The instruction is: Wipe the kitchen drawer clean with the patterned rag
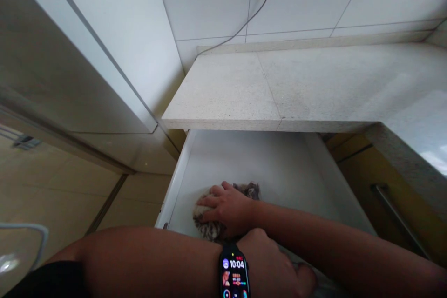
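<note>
Inside a pulled-out white drawer [289,167], my right hand [228,209] presses down on a crumpled, patterned brown-and-white cloth [209,230]. Its fingers curl over the cloth, which bunches out on both sides of the hand. My left hand [272,263], with a black smartwatch [234,272] on the wrist, is near the drawer's front, below my right forearm. The left fingers look curled, and whatever they grip is hidden under the hand.
A pale stone countertop [223,88] overhangs the back of the drawer. A grey cord [244,25] runs from a wall socket to the counter's left end. At left stands a tall white cabinet [115,23]; at right, a yellowish cabinet front carries a metal handle [398,216].
</note>
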`<action>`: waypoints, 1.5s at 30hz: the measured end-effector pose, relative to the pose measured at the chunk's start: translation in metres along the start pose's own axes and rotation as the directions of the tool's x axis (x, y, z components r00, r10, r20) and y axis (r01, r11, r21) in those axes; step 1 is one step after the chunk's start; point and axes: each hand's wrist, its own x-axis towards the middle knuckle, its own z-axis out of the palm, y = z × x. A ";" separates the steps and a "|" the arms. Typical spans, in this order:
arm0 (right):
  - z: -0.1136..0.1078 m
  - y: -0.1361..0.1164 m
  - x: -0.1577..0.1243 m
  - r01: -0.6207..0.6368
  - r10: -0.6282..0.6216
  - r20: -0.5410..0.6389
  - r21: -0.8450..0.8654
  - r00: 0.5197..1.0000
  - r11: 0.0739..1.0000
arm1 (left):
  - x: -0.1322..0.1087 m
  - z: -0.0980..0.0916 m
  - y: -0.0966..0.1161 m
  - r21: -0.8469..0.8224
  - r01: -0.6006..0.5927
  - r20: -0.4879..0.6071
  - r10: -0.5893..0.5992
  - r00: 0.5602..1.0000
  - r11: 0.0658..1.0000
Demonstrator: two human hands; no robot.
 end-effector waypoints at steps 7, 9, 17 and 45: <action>-0.022 0.061 -0.031 -0.363 0.359 -0.094 -0.028 0.929 0.931 | 0.004 -0.002 0.000 0.010 0.028 0.068 -0.029 0.997 1.000; -0.031 0.083 -0.046 -0.560 0.551 -0.135 -0.044 0.824 0.827 | 0.004 -0.003 -0.001 0.000 0.029 0.052 -0.029 0.998 1.000; -0.026 0.061 -0.040 -0.522 0.512 -0.120 -0.085 0.851 0.849 | 0.002 -0.001 -0.001 0.011 0.025 0.063 -0.026 0.998 1.000; -0.029 0.072 -0.031 -0.583 0.572 -0.155 -0.042 0.806 0.811 | 0.002 -0.003 0.002 0.021 0.021 0.081 -0.023 0.996 1.000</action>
